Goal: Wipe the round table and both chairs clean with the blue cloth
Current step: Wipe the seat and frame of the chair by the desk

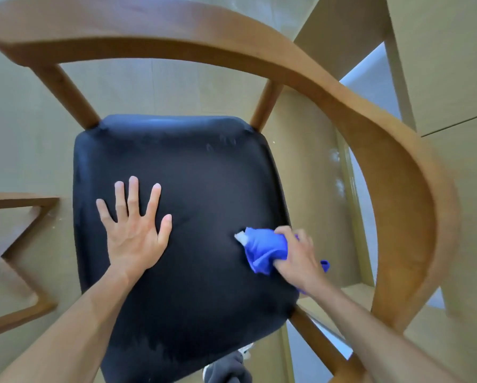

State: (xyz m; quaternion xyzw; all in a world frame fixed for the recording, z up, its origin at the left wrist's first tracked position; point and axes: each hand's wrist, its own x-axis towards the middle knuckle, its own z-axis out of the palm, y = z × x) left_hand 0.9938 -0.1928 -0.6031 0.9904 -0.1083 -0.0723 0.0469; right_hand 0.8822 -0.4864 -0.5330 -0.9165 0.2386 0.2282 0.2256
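Looking down: a wooden chair (384, 150) with a curved back rail and a black padded seat (193, 189), both hands on the seat.
Far left of the hands: part of another wooden frame (19, 244), angled pieces only, cut off by the picture edge; what it belongs to cannot be told.
Left hand (135, 230): flat on the seat, palm down, fingers straight and spread, holding nothing.
Right hand (298, 255): to the right of the left hand, near the seat's right edge, fingers curled round a bunched blue cloth (262, 250).
Blue cloth: crumpled into a wad, touching the seat just left of the right hand's knuckles; a pale patch shows at its left tip, and a small blue end sticks out behind the hand.
Seat surface: dark, with faint smears towards the back edge.
Floor (24, 139): pale beige under the chair.
Hard to make out: dark clothing and a shoe below the seat's front edge; the back rail is blurred on the right.
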